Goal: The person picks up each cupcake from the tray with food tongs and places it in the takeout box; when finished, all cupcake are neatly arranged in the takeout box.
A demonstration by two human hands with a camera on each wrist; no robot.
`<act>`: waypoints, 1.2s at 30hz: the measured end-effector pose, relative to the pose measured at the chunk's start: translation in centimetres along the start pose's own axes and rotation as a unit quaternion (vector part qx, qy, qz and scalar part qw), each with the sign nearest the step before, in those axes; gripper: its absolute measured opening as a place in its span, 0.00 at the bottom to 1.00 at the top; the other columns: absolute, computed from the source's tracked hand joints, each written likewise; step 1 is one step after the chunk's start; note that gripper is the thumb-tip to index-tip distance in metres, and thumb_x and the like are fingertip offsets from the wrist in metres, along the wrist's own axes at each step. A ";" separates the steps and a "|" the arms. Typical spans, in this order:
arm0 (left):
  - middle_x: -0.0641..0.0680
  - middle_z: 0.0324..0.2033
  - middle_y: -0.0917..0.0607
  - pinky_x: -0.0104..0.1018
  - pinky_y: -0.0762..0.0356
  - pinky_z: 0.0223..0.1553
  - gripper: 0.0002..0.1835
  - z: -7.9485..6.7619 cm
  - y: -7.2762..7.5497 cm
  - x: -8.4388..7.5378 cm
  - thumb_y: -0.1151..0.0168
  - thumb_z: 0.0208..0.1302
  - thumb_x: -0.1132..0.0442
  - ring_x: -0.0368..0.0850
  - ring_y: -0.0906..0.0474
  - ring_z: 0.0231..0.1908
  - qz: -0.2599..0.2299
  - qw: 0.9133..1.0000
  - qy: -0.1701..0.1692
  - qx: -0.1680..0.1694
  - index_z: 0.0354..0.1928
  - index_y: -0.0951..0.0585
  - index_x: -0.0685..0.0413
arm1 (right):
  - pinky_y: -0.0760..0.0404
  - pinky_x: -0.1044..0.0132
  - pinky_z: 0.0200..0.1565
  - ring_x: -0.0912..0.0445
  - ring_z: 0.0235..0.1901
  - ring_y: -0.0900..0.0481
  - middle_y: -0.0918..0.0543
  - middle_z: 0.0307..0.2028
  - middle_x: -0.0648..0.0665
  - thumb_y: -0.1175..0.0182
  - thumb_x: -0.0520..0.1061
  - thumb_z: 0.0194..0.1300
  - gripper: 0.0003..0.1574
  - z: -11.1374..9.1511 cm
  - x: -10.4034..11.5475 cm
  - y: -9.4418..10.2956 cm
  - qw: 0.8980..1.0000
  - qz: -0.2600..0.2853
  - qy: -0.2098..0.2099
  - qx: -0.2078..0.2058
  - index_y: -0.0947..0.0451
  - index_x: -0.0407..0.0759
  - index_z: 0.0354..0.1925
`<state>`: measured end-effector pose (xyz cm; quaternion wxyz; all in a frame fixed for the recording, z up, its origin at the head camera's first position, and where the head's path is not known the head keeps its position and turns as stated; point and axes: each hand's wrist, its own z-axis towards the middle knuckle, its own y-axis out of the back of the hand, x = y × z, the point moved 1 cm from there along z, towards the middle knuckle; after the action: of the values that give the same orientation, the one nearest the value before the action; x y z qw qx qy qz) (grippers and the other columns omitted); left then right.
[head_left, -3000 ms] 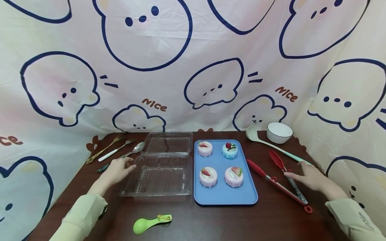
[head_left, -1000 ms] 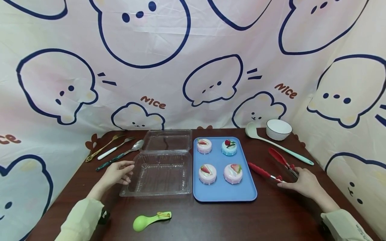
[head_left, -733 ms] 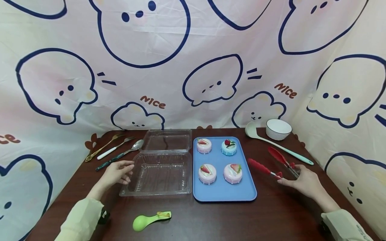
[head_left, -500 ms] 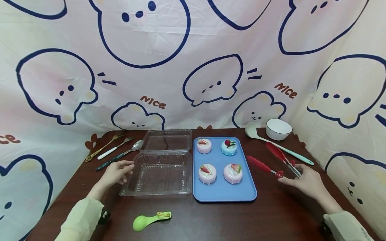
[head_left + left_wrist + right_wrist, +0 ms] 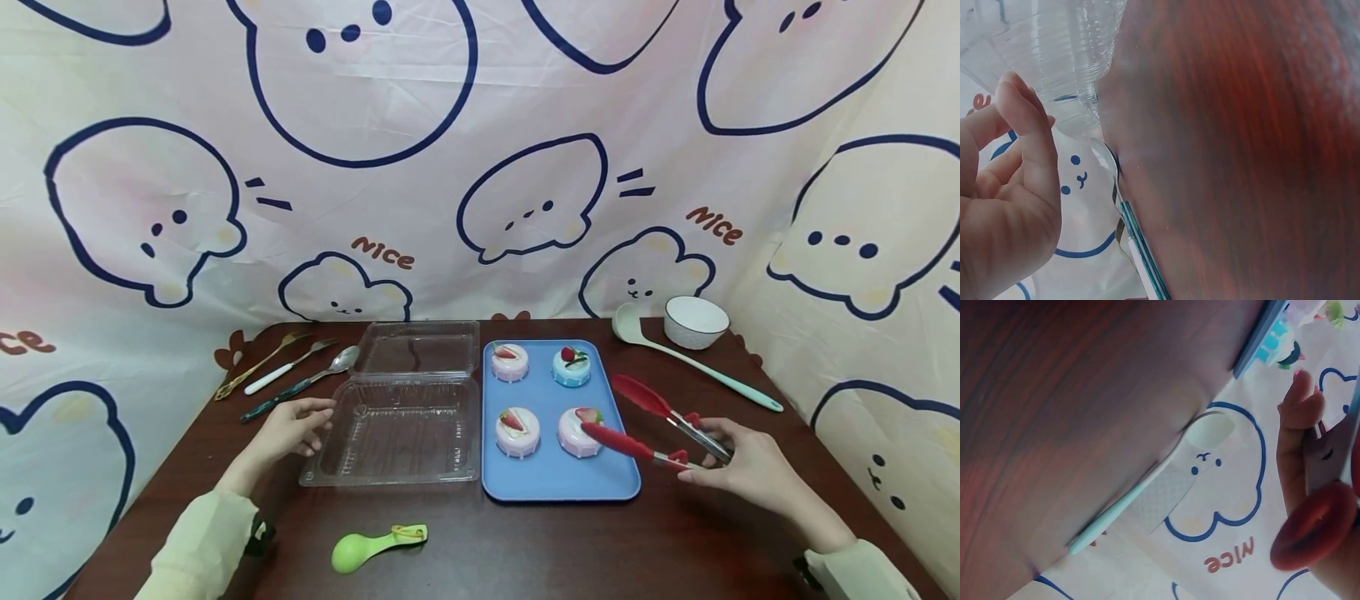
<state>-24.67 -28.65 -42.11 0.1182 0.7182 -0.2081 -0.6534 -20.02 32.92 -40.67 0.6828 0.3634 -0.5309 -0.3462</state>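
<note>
My right hand (image 5: 750,471) grips a pair of tongs (image 5: 648,397) with red tips and metal arms, held off the table with the tips spread apart. The lower red tip overlaps the near right strawberry-topped cake (image 5: 574,435) on the blue tray (image 5: 562,487); the upper tip is at the tray's right edge. In the right wrist view, the red end ring (image 5: 1288,550) sticks out beside the hand. My left hand (image 5: 288,433) holds nothing, its fingers loosely bent at the left edge of a clear plastic box (image 5: 405,433), lid folded back.
Several small cakes stand on the tray. A ladle (image 5: 705,367) and a white bowl (image 5: 693,325) are at the back right. A spoon (image 5: 307,382) and two forks lie back left. A green scoop (image 5: 367,547) lies in front. Printed cloth hangs behind the table.
My right hand has taken hold of the tongs, lifted them from the table and swung their tips left over the tray. My left hand has dropped slightly beside the plastic box.
</note>
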 end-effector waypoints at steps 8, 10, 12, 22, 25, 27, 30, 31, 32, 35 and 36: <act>0.62 0.38 0.23 0.35 0.24 0.20 0.25 0.1 0.0 0.2 0.53 0.69 0.60 0.42 0.26 0.18 -0.017 1.000 0.003 0.002 0.61 0.37 0.71 | 0.34 0.70 0.21 0.64 0.19 0.32 0.26 0.19 0.54 0.28 0.68 0.31 0.45 -0.5 1.1 -0.6 0.999 -0.017 0.027 0.027 0.26 0.40 0.42; 0.62 0.37 0.22 0.36 0.24 0.21 0.25 0.1 0.1 0.3 0.53 0.69 0.59 0.42 0.26 0.18 -0.018 1.000 0.003 0.002 0.61 0.37 0.71 | 0.33 0.70 0.21 0.64 0.19 0.32 0.26 0.19 0.55 0.29 0.68 0.32 0.44 -0.5 1.1 -0.7 0.999 -0.015 0.028 0.035 0.25 0.40 0.41; 0.61 0.37 0.22 0.35 0.24 0.21 0.25 0.2 0.1 0.4 0.53 0.69 0.59 0.42 0.26 0.19 -0.020 1.000 0.005 0.001 0.61 0.37 0.70 | 0.33 0.71 0.21 0.64 0.19 0.31 0.27 0.18 0.55 0.29 0.68 0.32 0.43 -0.5 1.0 -0.9 0.999 -0.013 0.026 0.041 0.25 0.41 0.40; 0.63 0.38 0.23 0.35 0.24 0.20 0.25 0.2 -0.1 0.6 0.54 0.69 0.59 0.42 0.27 0.18 -0.019 1.000 0.004 0.000 0.61 0.37 0.70 | 0.35 0.72 0.20 0.67 0.17 0.33 0.29 0.16 0.58 0.29 0.68 0.34 0.39 -0.3 0.8 -1.2 0.998 -0.023 0.061 0.025 0.24 0.42 0.36; 0.64 0.38 0.23 0.35 0.24 0.20 0.25 0.2 -0.1 0.6 0.54 0.69 0.60 0.42 0.27 0.18 -0.022 1.000 0.002 0.001 0.61 0.38 0.70 | 0.35 0.71 0.20 0.67 0.17 0.34 0.29 0.15 0.58 0.29 0.67 0.34 0.38 -0.3 0.8 -1.2 0.997 -0.021 0.063 0.025 0.23 0.42 0.36; 0.64 0.38 0.23 0.35 0.24 0.20 0.25 0.2 0.0 0.5 0.54 0.69 0.60 0.42 0.27 0.18 -0.022 1.000 0.001 0.000 0.61 0.38 0.70 | 0.35 0.71 0.20 0.66 0.17 0.33 0.29 0.16 0.58 0.28 0.66 0.34 0.37 -0.2 0.6 -1.2 0.998 -0.019 0.060 0.024 0.23 0.42 0.36; 0.64 0.38 0.23 0.35 0.24 0.20 0.25 0.2 0.0 0.5 0.54 0.69 0.60 0.42 0.27 0.18 -0.021 1.000 0.002 -0.001 0.61 0.38 0.70 | 0.35 0.71 0.20 0.65 0.18 0.33 0.27 0.17 0.58 0.28 0.65 0.35 0.36 -0.2 0.4 -1.3 0.998 -0.014 0.050 0.028 0.23 0.43 0.36; 0.64 0.38 0.23 0.35 0.24 0.20 0.25 0.2 0.0 0.5 0.54 0.69 0.60 0.42 0.26 0.18 -0.020 1.000 0.001 0.000 0.61 0.38 0.70 | 0.34 0.71 0.20 0.65 0.19 0.33 0.27 0.17 0.58 0.28 0.65 0.35 0.35 -0.2 0.3 -1.4 0.998 -0.014 0.048 0.029 0.23 0.43 0.36; 0.64 0.38 0.23 0.35 0.24 0.20 0.25 0.2 0.0 0.5 0.54 0.69 0.60 0.42 0.27 0.18 -0.020 1.000 0.001 -0.001 0.61 0.38 0.70 | 0.34 0.71 0.20 0.65 0.19 0.33 0.26 0.18 0.58 0.28 0.64 0.35 0.35 -0.2 0.2 -1.4 0.999 -0.010 0.045 0.028 0.23 0.43 0.36; 0.63 0.38 0.23 0.35 0.24 0.20 0.25 0.2 0.0 0.5 0.54 0.69 0.60 0.42 0.27 0.18 -0.019 1.000 -0.001 0.000 0.61 0.38 0.70 | 0.34 0.71 0.20 0.64 0.19 0.32 0.25 0.19 0.57 0.27 0.63 0.36 0.34 -0.2 0.2 -1.3 0.999 0.000 0.047 0.019 0.23 0.44 0.36; 0.63 0.37 0.23 0.35 0.24 0.20 0.25 0.2 0.0 0.5 0.54 0.69 0.59 0.42 0.27 0.18 -0.019 1.000 -0.001 0.000 0.61 0.38 0.70 | 0.34 0.70 0.20 0.64 0.19 0.32 0.24 0.19 0.57 0.27 0.63 0.36 0.33 -0.1 0.2 -1.2 0.999 0.004 0.050 0.013 0.23 0.43 0.36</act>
<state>-24.80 -28.87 -42.58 0.1059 0.7214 -0.1947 -0.6561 -19.99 32.17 -41.65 0.7052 0.3866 -0.5023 -0.3177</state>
